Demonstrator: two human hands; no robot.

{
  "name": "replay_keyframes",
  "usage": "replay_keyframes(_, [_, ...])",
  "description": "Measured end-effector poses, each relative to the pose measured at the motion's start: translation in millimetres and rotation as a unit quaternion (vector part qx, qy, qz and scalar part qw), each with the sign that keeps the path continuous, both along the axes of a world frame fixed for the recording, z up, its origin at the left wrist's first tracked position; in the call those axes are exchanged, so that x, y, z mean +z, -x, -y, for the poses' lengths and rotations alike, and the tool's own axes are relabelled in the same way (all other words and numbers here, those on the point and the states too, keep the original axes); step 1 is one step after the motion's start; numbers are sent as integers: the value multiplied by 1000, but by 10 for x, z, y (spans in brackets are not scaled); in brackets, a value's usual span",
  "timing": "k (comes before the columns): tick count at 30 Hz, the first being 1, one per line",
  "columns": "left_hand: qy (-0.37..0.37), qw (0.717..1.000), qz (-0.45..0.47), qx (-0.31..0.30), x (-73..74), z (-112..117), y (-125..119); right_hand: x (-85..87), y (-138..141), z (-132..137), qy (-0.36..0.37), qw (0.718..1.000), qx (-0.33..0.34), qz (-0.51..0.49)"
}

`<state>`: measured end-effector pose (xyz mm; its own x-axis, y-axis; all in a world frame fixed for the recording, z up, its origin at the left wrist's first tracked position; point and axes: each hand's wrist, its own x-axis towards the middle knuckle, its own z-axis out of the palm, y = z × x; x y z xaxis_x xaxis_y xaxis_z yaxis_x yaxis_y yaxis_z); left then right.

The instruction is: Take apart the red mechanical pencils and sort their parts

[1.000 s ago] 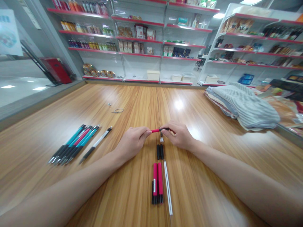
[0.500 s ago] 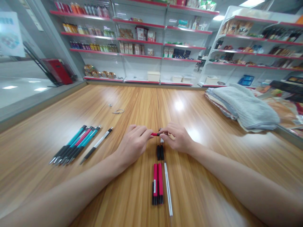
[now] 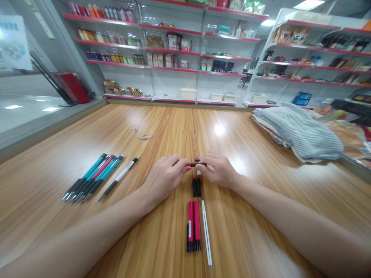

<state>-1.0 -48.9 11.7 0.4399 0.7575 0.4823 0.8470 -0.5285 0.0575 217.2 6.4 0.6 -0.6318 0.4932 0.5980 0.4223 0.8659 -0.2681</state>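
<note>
My left hand is closed around the red barrel of a pen, held level just above the table. At the pen's black grip end, my right hand pinches with thumb and fingers; its tip is hidden. Below the hands lie two black rubber grips, with small metallic pen tips and whitish small parts partly behind the fingers. Nearer me are two red pen barrels with black clips, and beside them thin white refills.
Several teal and red pens lie grouped at left, with a white and black pen beside them. A wire loop and a small metal piece lie farther back. Folded cloths sit at right. Stocked shelves stand behind the table.
The right hand's fingers have shifted slightly right along the pen, so more of its black part shows between the hands. The left hand stays on the red barrel.
</note>
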Motion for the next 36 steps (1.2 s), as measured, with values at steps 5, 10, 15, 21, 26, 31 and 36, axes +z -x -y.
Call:
replay_keyframes(5, [-2, 1000, 0, 4, -13, -3, 4, 7, 1, 12, -1, 1000, 7, -6])
replay_keyframes(10, [7, 1000, 10, 6, -13, -3, 6, 16, -2, 10, 9, 1000, 4, -8])
replay_keyframes(15, [18, 1000, 17, 12, -27, -8, 10, 18, -2, 13, 9, 1000, 2, -11])
replay_keyframes(21, [15, 1000, 13, 14, -33, -11, 14, 21, -1, 17, 19, 1000, 1, -9])
replay_keyframes(26, [26, 999, 7, 19, -47, -17, 21, 33, 0, 25, 15, 1000, 0, -14])
replay_keyframes(31, [24, 999, 3, 25, -56, -25, 16, 23, -6, 15, 20, 1000, -2, -12])
replay_keyframes(36, [18, 1000, 5, 7, -46, -27, 10, -26, -13, -14, 16, 1000, -5, -10])
